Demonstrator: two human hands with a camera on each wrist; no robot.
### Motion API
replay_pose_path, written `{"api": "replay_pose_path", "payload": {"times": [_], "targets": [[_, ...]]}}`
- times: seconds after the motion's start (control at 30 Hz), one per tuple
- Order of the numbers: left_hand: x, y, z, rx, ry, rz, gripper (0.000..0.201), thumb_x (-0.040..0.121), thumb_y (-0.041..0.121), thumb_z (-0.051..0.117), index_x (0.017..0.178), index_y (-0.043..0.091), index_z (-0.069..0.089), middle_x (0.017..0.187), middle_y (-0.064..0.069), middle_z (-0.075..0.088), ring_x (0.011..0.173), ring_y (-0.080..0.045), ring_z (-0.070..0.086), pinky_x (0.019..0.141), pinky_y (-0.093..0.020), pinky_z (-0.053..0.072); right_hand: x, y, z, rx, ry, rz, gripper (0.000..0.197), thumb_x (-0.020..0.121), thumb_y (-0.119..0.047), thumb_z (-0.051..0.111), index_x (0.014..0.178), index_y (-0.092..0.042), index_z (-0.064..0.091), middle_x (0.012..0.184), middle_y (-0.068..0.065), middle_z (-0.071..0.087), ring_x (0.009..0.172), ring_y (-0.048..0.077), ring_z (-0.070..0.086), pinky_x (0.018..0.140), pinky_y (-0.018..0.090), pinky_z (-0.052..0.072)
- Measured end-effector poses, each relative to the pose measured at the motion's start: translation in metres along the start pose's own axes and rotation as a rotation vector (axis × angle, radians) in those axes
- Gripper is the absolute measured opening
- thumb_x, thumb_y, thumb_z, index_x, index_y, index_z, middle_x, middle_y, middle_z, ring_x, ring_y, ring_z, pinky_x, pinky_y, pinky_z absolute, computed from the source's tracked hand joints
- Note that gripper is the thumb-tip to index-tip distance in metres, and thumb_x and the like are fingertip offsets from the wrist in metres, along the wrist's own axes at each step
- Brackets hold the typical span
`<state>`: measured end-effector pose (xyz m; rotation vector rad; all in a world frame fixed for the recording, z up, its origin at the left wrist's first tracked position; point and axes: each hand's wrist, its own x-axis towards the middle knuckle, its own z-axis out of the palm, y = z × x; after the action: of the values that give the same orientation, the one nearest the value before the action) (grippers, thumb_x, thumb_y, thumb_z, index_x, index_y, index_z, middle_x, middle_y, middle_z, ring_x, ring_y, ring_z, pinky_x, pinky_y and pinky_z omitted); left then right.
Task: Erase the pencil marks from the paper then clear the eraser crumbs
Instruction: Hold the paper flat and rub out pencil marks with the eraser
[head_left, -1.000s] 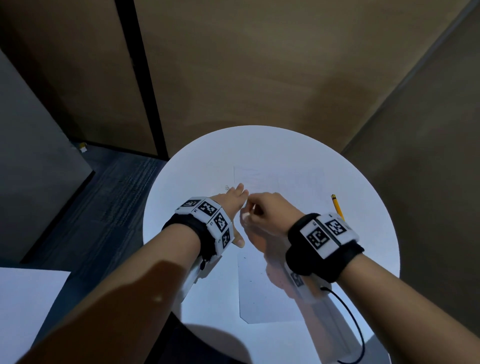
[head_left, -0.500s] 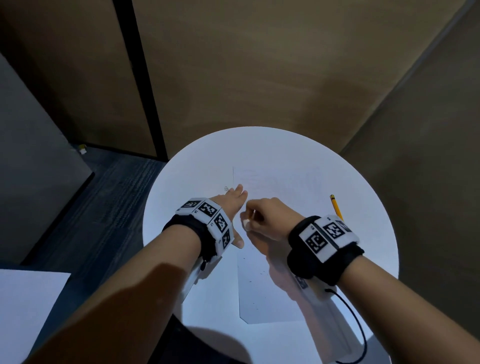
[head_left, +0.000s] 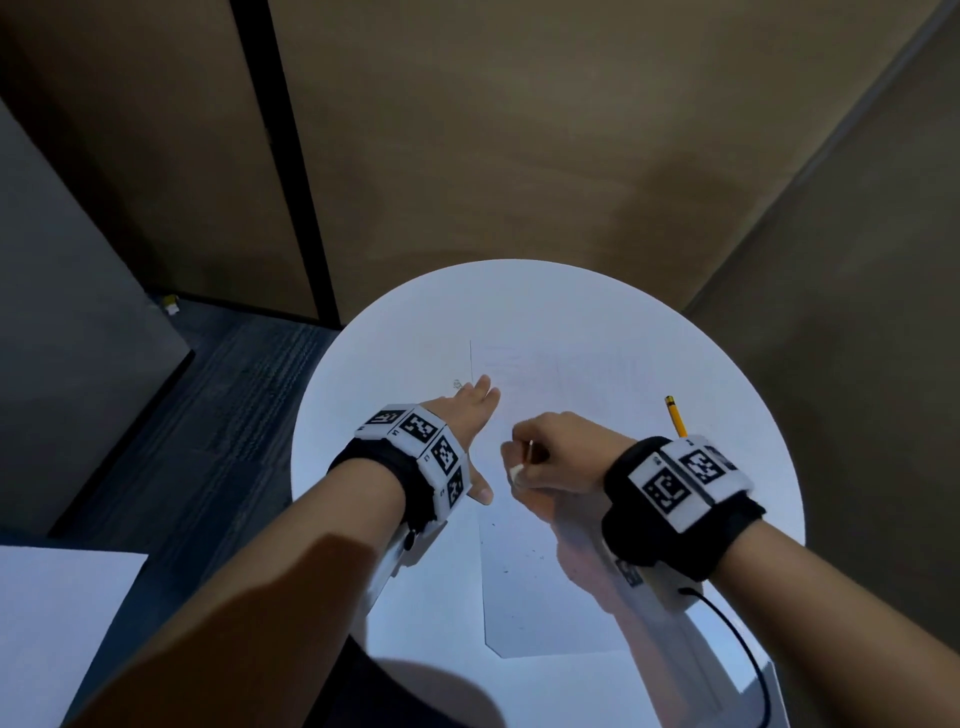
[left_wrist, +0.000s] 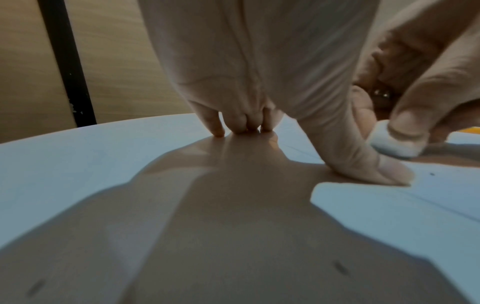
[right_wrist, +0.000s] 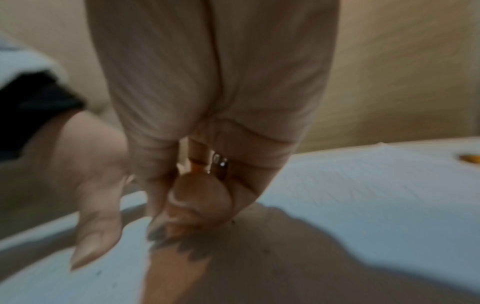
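My head camera looks steeply down on the round bench (head_left: 597, 312) from above its near edge. Each wrist camera sits low and close, facing along my fingers toward the far edge. All three share the paper (head_left: 540, 587).

round white table (head_left: 395, 415), glossy top, sheet of white paper (head_left: 535, 597) flat on it about mid-table, small dark eraser crumbs (head_left: 506, 570) on the paper's near part; yellow pencil (head_left: 675, 417) on the tabletop right of the paper, near the rim; left hand (head_left: 470, 410) presses flat at the paper's left edge
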<state>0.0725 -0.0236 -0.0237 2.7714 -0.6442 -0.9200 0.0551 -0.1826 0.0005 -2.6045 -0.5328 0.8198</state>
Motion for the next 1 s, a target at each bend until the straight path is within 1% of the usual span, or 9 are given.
{"api": "replay_pose_path", "payload": {"times": [0.07,0.17,0.3,0.47,0.57,0.63,0.7,0.87,1.0], "targets": [[0.000,-0.001,0.000,0.009,-0.009,0.006,0.118,0.077,0.043,0.075,0.150,0.013,-0.014,0.157,-0.003,-0.022,0.146,-0.017,-0.010,0.115,-0.034,0.012,-0.006,0.010,-0.004,0.307,0.037,0.060,0.017,0.086,-0.012,0.063,0.073,-0.018,0.053,0.060,-0.009,0.060,0.052,0.006,0.054,0.052,0.017,0.042],[0.002,-0.002,-0.001,0.017,-0.011,0.013,0.120,0.076,0.045,0.074,0.150,0.013,-0.014,0.156,-0.003,-0.022,0.146,-0.018,-0.010,0.115,-0.035,0.011,-0.016,0.023,-0.005,0.873,0.248,0.161,0.010,0.092,-0.010,0.057,0.084,-0.005,0.053,0.063,0.014,0.059,0.055,0.028,0.055,0.052,0.032,0.052],[0.005,-0.001,0.000,0.041,-0.028,-0.001,0.120,0.077,0.046,0.074,0.149,0.014,-0.017,0.156,-0.003,-0.023,0.146,-0.019,-0.011,0.116,-0.037,0.011,-0.020,0.029,0.000,1.111,0.236,0.225,0.011,0.095,-0.007,0.051,0.086,-0.001,0.050,0.065,0.015,0.057,0.052,0.026,0.053,0.058,0.037,0.050],[0.005,-0.001,-0.001,0.041,-0.032,-0.008,0.122,0.075,0.047,0.075,0.149,0.014,-0.016,0.156,-0.004,-0.023,0.146,-0.020,-0.011,0.116,-0.037,0.011,-0.017,0.025,0.007,1.021,0.201,0.219,0.005,0.092,-0.002,0.054,0.087,-0.001,0.053,0.072,0.017,0.061,0.060,0.025,0.057,0.057,0.032,0.048],[0.005,-0.002,0.000,0.029,-0.020,-0.021,0.123,0.074,0.047,0.076,0.149,0.016,-0.016,0.156,-0.003,-0.022,0.146,-0.019,-0.010,0.116,-0.039,0.012,-0.014,0.019,0.008,0.837,0.225,0.170,0.004,0.087,-0.005,0.062,0.086,-0.005,0.058,0.075,0.009,0.067,0.058,0.012,0.062,0.059,0.020,0.052],[0.004,0.000,0.000,0.028,-0.016,-0.030,0.122,0.075,0.046,0.075,0.150,0.017,-0.016,0.156,-0.002,-0.022,0.146,-0.019,-0.009,0.116,-0.039,0.012,-0.010,0.016,0.009,0.638,0.242,0.156,0.007,0.084,-0.010,0.067,0.083,-0.011,0.060,0.073,0.000,0.067,0.061,0.007,0.062,0.064,0.020,0.052],[0.002,0.003,-0.001,0.032,-0.006,-0.032,0.121,0.075,0.046,0.075,0.150,0.017,-0.015,0.157,-0.002,-0.021,0.146,-0.019,-0.009,0.116,-0.038,0.013,-0.006,0.013,0.011,0.463,0.240,0.145,0.008,0.081,-0.015,0.068,0.081,-0.014,0.061,0.073,-0.003,0.065,0.067,0.008,0.060,0.068,0.024,0.050],[0.001,0.003,0.003,0.038,0.008,-0.032,0.124,0.072,0.051,0.076,0.150,0.016,-0.015,0.157,-0.003,-0.021,0.146,-0.021,-0.008,0.116,-0.039,0.014,0.004,0.003,0.008,0.253,0.155,0.100,0.007,0.081,-0.015,0.065,0.079,-0.014,0.058,0.079,-0.004,0.061,0.071,0.010,0.056,0.061,0.017,0.043],[0.003,0.006,0.002,0.054,0.009,-0.038,0.123,0.073,0.047,0.076,0.150,0.013,-0.015,0.157,-0.006,-0.020,0.146,-0.024,-0.008,0.116,-0.041,0.015,0.007,-0.002,0.005,0.168,0.237,0.048,0.009,0.086,-0.014,0.059,0.078,-0.015,0.054,0.080,-0.005,0.057,0.077,0.012,0.053,0.057,0.011,0.035]]}}
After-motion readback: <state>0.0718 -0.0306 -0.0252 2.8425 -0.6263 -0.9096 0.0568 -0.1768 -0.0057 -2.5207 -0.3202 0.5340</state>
